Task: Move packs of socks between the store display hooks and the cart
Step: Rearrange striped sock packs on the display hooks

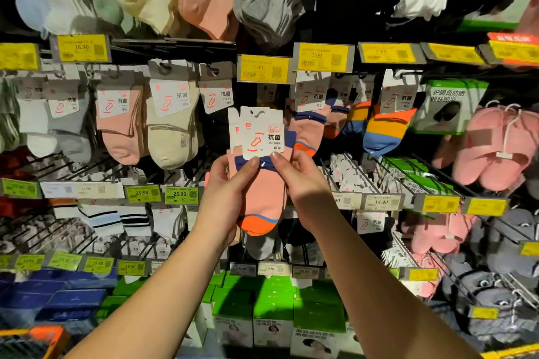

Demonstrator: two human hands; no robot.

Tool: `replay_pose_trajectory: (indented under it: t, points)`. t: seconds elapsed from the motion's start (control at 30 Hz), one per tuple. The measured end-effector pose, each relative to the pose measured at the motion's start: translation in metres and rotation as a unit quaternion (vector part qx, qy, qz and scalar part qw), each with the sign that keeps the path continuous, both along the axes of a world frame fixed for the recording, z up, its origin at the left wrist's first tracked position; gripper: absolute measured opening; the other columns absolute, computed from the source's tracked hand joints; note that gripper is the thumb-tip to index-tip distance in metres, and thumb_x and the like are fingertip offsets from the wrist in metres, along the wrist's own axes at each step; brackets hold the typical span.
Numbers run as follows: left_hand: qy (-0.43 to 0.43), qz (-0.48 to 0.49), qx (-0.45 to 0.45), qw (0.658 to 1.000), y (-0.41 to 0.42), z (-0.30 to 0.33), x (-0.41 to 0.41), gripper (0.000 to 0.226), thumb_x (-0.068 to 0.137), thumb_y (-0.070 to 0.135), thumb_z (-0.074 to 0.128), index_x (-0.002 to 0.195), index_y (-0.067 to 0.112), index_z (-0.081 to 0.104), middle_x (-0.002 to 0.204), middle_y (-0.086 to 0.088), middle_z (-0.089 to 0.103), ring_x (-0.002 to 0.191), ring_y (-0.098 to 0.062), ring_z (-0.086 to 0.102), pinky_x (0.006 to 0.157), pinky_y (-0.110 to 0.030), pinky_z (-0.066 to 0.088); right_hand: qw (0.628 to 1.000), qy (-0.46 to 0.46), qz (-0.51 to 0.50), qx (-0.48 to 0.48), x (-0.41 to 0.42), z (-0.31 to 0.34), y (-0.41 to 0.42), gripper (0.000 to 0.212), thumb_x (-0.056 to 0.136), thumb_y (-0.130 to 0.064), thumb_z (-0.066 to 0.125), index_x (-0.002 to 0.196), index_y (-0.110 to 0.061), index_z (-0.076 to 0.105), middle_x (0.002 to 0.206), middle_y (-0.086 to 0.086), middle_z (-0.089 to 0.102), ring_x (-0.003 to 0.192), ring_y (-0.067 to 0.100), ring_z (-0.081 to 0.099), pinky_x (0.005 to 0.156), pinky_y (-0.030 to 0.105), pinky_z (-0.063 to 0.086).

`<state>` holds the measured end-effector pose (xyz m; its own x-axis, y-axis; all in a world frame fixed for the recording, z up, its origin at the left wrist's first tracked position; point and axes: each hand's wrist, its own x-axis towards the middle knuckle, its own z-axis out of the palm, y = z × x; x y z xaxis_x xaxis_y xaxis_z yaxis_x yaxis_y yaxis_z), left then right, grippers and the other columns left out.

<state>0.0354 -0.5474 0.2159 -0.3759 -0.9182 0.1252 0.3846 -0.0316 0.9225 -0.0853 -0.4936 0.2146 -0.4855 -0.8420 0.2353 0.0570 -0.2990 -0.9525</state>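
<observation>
A store display wall [364, 38] fills the view, hung in rows with packs on hooks. Along the top row, loose socks in pale blue, cream, pink, grey, black and white are hung. Yellow price tags [323, 57] are fixed along the rail below them, and green ones [180, 195] lower down. At the bottom, green boxes [274, 297] are stacked; blue boxes [67, 297] lie to their left. Pink slippers [493, 146] are hung at the right.

At centre, in front of the hooks, a pack of socks [264, 183] is held up: pink, with a navy band and an orange toe, under white header cards [259, 132] fanned slightly apart. It is gripped from both sides. The left hand [226, 183] is curled round its left edge, thumb pressed on the navy band just under the card. The right hand [303, 181] pinches the right edge, thumb tip at the card's lower corner. Whether the pack hangs on a hook cannot be told.
</observation>
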Motion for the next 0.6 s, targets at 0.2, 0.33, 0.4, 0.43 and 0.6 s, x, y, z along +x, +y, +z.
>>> replay_pose_trajectory:
  t: [0.2, 0.33, 0.4, 0.43, 0.6]
  points:
    - [-0.109, 0.046, -0.082, 0.99, -0.006, 0.002, -0.002, 0.047, 0.084, 0.026, 0.079, 0.122, 0.02, 0.052, 0.107, 0.005, 0.072, 0.089, -0.007, 0.07, 0.07, -0.022, 0.052, 1.0, -0.013, 0.007, -0.011, -0.003, -0.001, -0.001, 0.018, 0.101, -0.016, 0.058, 0.113, -0.028, 0.064, 0.109, -0.006, 0.076, 0.103, 0.011, 0.071, 0.086, 0.028, 0.055]
    - [-0.117, 0.074, -0.087, 0.987, -0.009, 0.002, -0.004, 0.034, 0.095, 0.04, 0.064, 0.12, 0.02, 0.053, 0.109, 0.004, 0.069, 0.091, -0.005, 0.068, 0.068, -0.019, 0.052, 0.999, -0.044, 0.019, -0.022, -0.013, 0.003, -0.003, 0.018, 0.104, -0.012, 0.051, 0.111, -0.025, 0.062, 0.106, -0.01, 0.074, 0.095, 0.003, 0.071, 0.083, 0.024, 0.055]
    - [-0.113, 0.083, -0.079, 0.987, -0.012, 0.001, -0.006, 0.033, 0.1, 0.043, 0.055, 0.123, 0.02, 0.054, 0.114, 0.002, 0.069, 0.097, -0.008, 0.067, 0.075, -0.027, 0.053, 0.997, -0.075, 0.013, -0.031, -0.019, 0.004, -0.008, 0.02, 0.104, -0.01, 0.05, 0.113, -0.022, 0.063, 0.105, -0.006, 0.076, 0.096, 0.009, 0.072, 0.086, 0.029, 0.056]
    - [-0.106, 0.088, -0.078, 0.987, -0.013, 0.002, -0.006, 0.03, 0.101, 0.039, 0.054, 0.123, 0.019, 0.053, 0.116, 0.001, 0.069, 0.098, -0.007, 0.067, 0.078, -0.028, 0.052, 0.995, -0.095, 0.007, -0.035, -0.023, 0.005, -0.01, 0.022, 0.103, -0.008, 0.049, 0.115, -0.021, 0.062, 0.105, -0.004, 0.076, 0.096, 0.013, 0.072, 0.085, 0.031, 0.057]
    - [-0.063, 0.118, -0.067, 0.989, -0.018, 0.008, -0.001, 0.018, 0.103, 0.027, 0.054, 0.117, 0.016, 0.052, 0.106, 0.004, 0.068, 0.084, -0.001, 0.063, 0.065, -0.012, 0.05, 0.989, -0.121, -0.066, -0.05, -0.062, 0.019, -0.014, 0.026, 0.101, -0.007, 0.052, 0.125, -0.014, 0.058, 0.105, 0.003, 0.075, 0.089, 0.017, 0.074, 0.071, 0.034, 0.058]
